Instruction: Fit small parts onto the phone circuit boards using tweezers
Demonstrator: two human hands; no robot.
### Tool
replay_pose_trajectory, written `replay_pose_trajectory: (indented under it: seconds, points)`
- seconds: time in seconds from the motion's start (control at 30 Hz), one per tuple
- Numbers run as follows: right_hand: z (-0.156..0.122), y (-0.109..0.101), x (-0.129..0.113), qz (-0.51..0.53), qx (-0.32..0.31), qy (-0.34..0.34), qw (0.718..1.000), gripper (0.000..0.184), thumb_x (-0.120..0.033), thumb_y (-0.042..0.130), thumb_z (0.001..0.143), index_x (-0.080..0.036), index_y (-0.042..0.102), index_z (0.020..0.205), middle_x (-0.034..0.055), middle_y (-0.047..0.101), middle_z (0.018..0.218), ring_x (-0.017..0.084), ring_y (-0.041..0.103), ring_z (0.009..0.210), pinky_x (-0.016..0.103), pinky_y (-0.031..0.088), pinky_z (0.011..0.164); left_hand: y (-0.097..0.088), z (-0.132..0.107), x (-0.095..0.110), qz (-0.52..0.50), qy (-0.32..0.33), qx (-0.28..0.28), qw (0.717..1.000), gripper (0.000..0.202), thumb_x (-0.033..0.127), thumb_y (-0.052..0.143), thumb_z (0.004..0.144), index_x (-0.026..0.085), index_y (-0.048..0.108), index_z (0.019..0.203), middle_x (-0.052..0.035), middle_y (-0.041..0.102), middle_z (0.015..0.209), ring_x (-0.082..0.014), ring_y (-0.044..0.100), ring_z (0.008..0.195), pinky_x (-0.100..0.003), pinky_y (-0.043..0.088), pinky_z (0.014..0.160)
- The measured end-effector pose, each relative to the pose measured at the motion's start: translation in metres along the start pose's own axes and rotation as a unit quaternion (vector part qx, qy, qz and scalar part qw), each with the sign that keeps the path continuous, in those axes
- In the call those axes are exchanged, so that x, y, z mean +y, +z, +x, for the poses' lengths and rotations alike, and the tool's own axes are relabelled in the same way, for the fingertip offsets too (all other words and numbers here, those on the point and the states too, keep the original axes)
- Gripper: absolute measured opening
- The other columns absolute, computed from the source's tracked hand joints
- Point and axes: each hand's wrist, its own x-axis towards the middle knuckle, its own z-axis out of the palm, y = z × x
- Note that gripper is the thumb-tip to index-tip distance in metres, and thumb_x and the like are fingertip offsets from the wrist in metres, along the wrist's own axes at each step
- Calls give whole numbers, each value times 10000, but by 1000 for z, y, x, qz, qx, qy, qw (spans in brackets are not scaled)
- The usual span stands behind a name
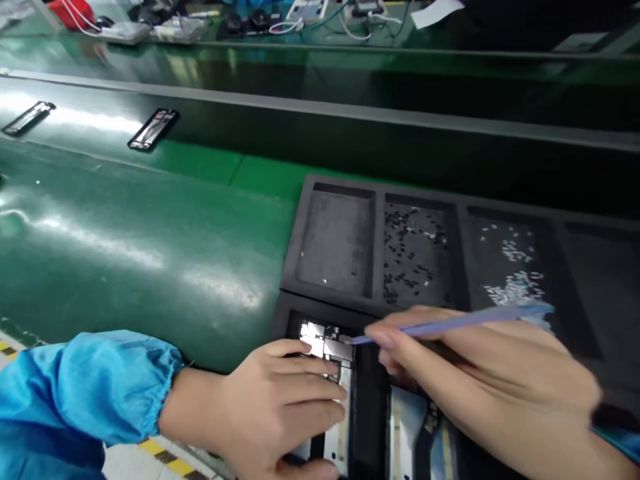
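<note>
My left hand (280, 403), in a blue sleeve, lies with fingers curled over a phone-like metal assembly (324, 347) seated in a black holder (367, 393) at the bottom centre. My right hand (480, 380) pinches a thin blue-purple stick tool (460, 323). The tool's tip touches the shiny metal part at the top of the assembly. A second assembly (415, 427) lies partly hidden under my right hand.
A black foam tray (380, 200) behind the holder has compartments with several small dark parts (413, 253) and small white parts (515, 277). Two phone frames (153, 129) (29, 117) lie on the green conveyor belt (125, 233). Cables and devices clutter the far bench.
</note>
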Motion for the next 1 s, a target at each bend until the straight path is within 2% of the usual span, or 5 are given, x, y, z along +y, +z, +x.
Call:
replay_pose_trajectory:
  seconds: [0.1, 0.23, 0.57, 0.73, 1.0]
  points:
    - [6, 25, 4, -4, -6, -51, 999, 338, -290, 685, 989, -245, 634, 658, -24, 731, 629, 145, 709, 518, 229, 553, 466, 3, -1, 0, -8, -10, 0, 1000, 352, 367, 457, 1000, 176, 744, 928, -34, 771, 1152, -193, 664, 1224, -349, 392, 1206]
    - [2, 43, 14, -27, -6, -56, 998, 327, -258, 658, 1000, -232, 648, 675, -4, 739, 638, 158, 714, 519, 242, 536, 434, 7, -4, 0, -9, -21, -20, 1000, 293, 320, 519, 973, 198, 740, 824, -22, 772, 1147, -179, 676, 1184, -302, 436, 1145]
    - [-9, 51, 12, -16, 10, -60, 998, 172, -152, 667, 977, -274, 670, 857, -19, 779, 735, 188, 751, 607, 302, 633, 562, 9, -4, 1, -4, -28, -47, 998, 278, 328, 536, 978, 214, 740, 829, -34, 779, 1096, -206, 676, 1171, -333, 471, 1125]
    - [-4, 48, 13, -42, 14, -117, 992, 175, -125, 659, 974, -233, 661, 836, -23, 757, 687, 157, 732, 567, 246, 607, 537, 13, -3, -1, -20, -24, -18, 999, 261, 335, 562, 956, 196, 711, 793, -55, 780, 1035, -214, 694, 1122, -338, 490, 1095]
    - [-2, 43, 11, -41, -19, -108, 993, 188, -174, 622, 1014, -242, 669, 844, -4, 779, 726, 178, 753, 603, 274, 627, 589, 15, -4, -1, -32, -26, 12, 999, 273, 276, 542, 962, 192, 707, 762, -19, 778, 1085, -185, 690, 1128, -312, 473, 1091]
